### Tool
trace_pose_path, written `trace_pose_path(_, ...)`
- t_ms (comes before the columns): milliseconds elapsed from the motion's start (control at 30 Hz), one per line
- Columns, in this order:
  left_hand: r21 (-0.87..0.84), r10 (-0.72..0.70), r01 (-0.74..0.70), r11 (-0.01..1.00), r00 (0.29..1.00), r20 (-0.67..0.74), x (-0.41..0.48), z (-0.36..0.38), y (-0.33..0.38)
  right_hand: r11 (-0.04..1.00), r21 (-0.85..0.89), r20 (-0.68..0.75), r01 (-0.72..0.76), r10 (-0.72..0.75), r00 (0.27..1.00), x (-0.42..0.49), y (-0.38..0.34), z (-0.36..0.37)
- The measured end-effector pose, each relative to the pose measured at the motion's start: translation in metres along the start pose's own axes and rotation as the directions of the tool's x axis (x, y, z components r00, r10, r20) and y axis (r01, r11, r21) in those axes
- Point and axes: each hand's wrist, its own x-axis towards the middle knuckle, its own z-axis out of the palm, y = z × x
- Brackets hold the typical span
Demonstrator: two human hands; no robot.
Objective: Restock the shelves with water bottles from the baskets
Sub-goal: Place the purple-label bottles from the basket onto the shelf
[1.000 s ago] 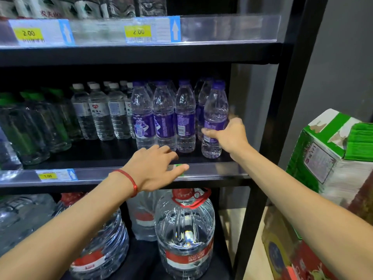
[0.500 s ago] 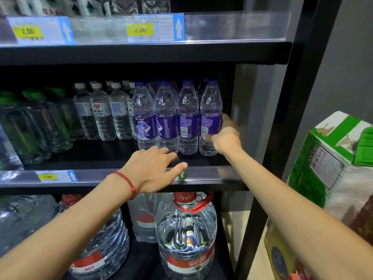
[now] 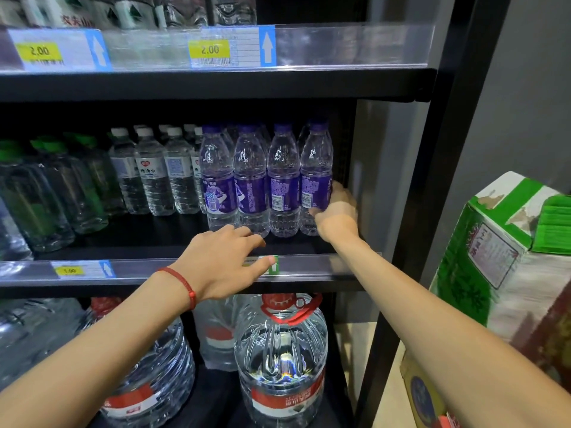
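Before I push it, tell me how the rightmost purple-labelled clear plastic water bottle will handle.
The rightmost purple-labelled clear plastic water bottle looks full, so probably heavy for its size. Tall and narrow, it may tip if pushed high. Its ribbed base likely dents slightly.

Bottles on shelf, jugs below

Well to the right of my right fingers stands a green and white carton, torn on top. High above my left fingers a yellow price tag shows 2.00.
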Motion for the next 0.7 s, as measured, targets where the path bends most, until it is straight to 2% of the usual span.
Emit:
trace_pose_path(167, -0.007, -0.015, 0.015, 1.000, 0.999, -0.032, -0.009, -0.006, 0.003, 1.000, -0.024, 0.028, -0.021, 0.021, 0.999, -0.013, -0.007, -0.006)
trace_pose_path(233, 0.003, -0.027, 0.028, 1.000, 0.998, -0.056, -0.015, -0.010, 0.002, 1.000, 0.004, 0.010, 0.013, -0.014, 1.000, -0.031, -0.010, -0.012)
trace_pose_path(333, 0.043, -0.049, 0.053, 0.998, 0.994, -0.096, -0.029, -0.015, -0.002, 0.987, -0.046, -0.026, 0.151, -0.153, 0.988, -0.072, -0.018, -0.025)
trace_pose_path(400, 0.073, -0.060, 0.067, 0.995, 0.993, -0.101, -0.040, -0.017, -0.002, 0.951, -0.091, 0.029, 0.297, -0.296, 0.955, -0.103, -0.025, -0.034)
trace_pose_path(500, 0.142, -0.057, 0.070, 0.987, 0.994, -0.096, -0.065, -0.019, -0.003, 0.839, -0.178, 0.234, 0.515, -0.472, 0.850, -0.142, -0.037, -0.040)
trace_pose_path(600, 0.206, -0.069, 0.088, 0.974, 0.993, -0.098, -0.096, -0.016, -0.012, 0.700, -0.266, 0.423, 0.663, -0.533, 0.732, -0.169, -0.042, -0.037)
trace_pose_path(700, 0.238, -0.093, 0.114, 0.965, 0.991, -0.097, -0.133, -0.005, -0.024, 0.547, -0.247, 0.591, 0.800, -0.570, 0.571, -0.193, -0.042, -0.028)
